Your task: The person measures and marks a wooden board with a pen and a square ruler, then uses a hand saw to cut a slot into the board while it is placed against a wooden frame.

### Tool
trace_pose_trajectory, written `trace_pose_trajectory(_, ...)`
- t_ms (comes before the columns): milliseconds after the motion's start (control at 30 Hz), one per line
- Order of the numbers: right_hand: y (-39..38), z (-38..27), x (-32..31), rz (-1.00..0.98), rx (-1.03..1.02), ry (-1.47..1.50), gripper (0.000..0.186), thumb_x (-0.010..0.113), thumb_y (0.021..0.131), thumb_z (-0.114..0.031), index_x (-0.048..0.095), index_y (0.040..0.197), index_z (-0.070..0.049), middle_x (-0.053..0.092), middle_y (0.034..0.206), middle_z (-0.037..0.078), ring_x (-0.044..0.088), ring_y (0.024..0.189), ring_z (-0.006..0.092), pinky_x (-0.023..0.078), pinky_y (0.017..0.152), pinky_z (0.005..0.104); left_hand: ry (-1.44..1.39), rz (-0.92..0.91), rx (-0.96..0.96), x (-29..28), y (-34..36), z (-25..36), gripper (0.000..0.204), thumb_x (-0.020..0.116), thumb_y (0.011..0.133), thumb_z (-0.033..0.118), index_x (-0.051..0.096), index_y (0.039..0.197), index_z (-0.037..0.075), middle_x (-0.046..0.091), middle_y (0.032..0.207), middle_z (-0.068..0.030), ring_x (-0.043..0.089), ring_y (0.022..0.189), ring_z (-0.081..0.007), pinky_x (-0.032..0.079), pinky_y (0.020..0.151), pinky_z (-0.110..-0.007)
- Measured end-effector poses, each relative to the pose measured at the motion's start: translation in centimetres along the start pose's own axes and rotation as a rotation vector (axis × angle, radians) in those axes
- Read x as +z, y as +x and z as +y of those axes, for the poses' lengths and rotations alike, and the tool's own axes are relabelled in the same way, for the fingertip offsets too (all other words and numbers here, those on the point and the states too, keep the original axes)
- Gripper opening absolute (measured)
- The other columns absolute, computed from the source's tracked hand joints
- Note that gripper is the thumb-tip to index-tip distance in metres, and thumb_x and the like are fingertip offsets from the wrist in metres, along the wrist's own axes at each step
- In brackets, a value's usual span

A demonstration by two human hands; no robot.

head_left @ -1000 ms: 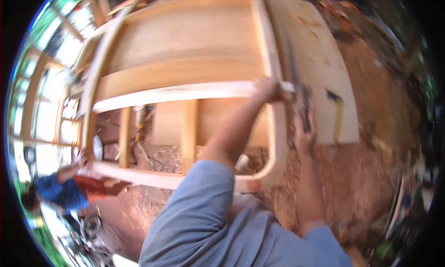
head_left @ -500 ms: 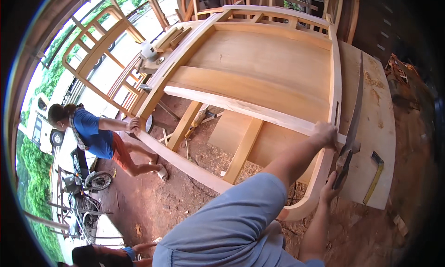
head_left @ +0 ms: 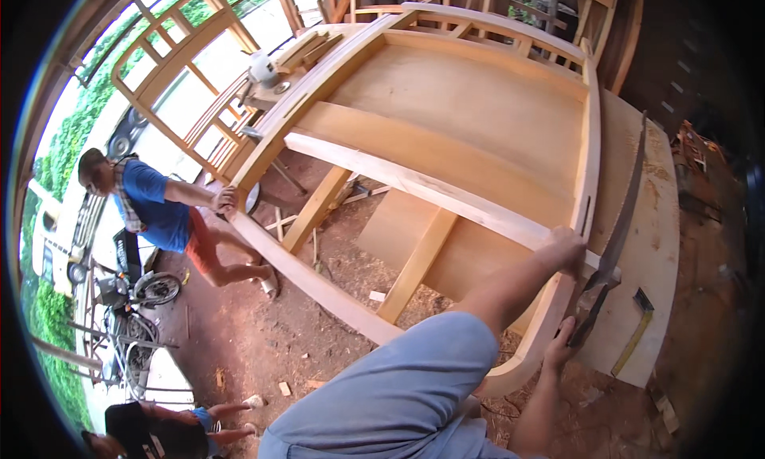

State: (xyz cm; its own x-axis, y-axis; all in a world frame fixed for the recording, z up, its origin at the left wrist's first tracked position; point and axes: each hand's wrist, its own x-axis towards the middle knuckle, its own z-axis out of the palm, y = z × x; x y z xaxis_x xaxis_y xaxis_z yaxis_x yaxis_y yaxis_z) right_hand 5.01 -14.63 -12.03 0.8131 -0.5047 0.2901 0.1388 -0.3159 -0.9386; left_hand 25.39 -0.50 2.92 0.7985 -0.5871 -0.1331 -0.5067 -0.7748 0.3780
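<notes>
A large wooden bed-like frame with panels and slats lies before me. Across it runs a pale loose-looking rail, its near end passing over the right side of the frame. My left hand is closed over that rail near its right end. In my right hand is the handle of a handsaw; its long blade points up and away, beside the rail's end. How far the teeth touch the wood, I cannot tell. My bent knee, in blue-grey cloth, is over the frame's near side and hides part of it.
A plywood sheet with sawdust and a try square lies to the right. At left, a person in blue holds the frame's far-left corner; another person is below. Motorcycles and a slatted wooden frame stand beyond.
The view has shifted slightly. The saw stays beside the rail's end in my right hand, and my left hand keeps its hold. The person in blue has turned the head.
</notes>
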Motion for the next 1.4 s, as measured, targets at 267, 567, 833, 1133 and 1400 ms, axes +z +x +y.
trace_pose_trajectory(267, 3.9, -15.3, -0.3, -0.085, 0.217, 0.141, 0.065, 0.057, 0.105, -0.018, 0.030, 0.163, -0.011, 0.055, 0.083, 0.000, 0.049, 0.064, 0.0073, 0.041, 0.053, 0.0241, -0.040, -0.016, 0.026, -0.6, -0.4, 0.0, 0.058, 0.088, 0.066, 0.052, 0.080, 0.106, 0.011, 0.077, 0.105, -0.0147, 0.074, 0.101, -0.0345, 0.060, 0.088, -0.046)
trace_pose_trajectory(567, 6.8, -15.6, -0.6, -0.116, 0.040, -0.071, 0.055, 0.058, 0.103, -0.017, 0.044, 0.152, 0.006, 0.055, 0.147, 0.024, 0.055, 0.128, 0.0265, 0.044, 0.104, 0.0355, -0.001, -0.106, 0.018, 0.7, 2.4, 0.1, 0.084, 0.083, 0.058, 0.076, 0.080, 0.104, 0.005, 0.076, 0.104, -0.0228, 0.073, 0.097, -0.0407, 0.058, 0.088, -0.049)
trace_pose_trajectory(833, 1.5, -18.9, -3.5, -0.120, 0.120, -0.113, 0.060, 0.061, 0.102, -0.017, 0.041, 0.154, 0.005, 0.071, 0.113, 0.019, 0.066, 0.099, 0.0183, 0.053, 0.088, 0.0324, 0.061, -0.039, 0.055, 1.8, 4.1, -1.6, 0.062, 0.079, 0.067, 0.064, 0.082, 0.102, 0.012, 0.077, 0.104, -0.0187, 0.074, 0.097, -0.0362, 0.059, 0.086, -0.045)
trace_pose_trajectory(1133, -14.5, -29.0, -13.4, -0.189, 0.396, -0.151, 0.060, 0.053, 0.102, -0.005, 0.033, 0.158, 0.007, 0.066, 0.126, 0.013, 0.064, 0.099, 0.0130, 0.051, 0.087, 0.0272, 0.043, -0.057, -0.024, -1.0, 0.5, -0.1, 0.052, 0.079, 0.071, 0.056, 0.082, 0.105, 0.017, 0.078, 0.102, -0.0120, 0.075, 0.095, -0.0314, 0.059, 0.085, -0.043)
trace_pose_trajectory(1400, 5.9, -16.0, -2.3, -0.086, 0.002, -0.205, 0.059, 0.060, 0.102, -0.020, 0.042, 0.155, -0.001, 0.072, 0.105, 0.015, 0.066, 0.086, 0.0190, 0.053, 0.080, 0.0319, 0.012, -0.086, 0.056, -0.5, 2.1, 1.1, 0.055, 0.079, 0.068, 0.052, 0.081, 0.112, 0.018, 0.077, 0.109, -0.0138, 0.073, 0.101, -0.0332, 0.059, 0.089, -0.043)
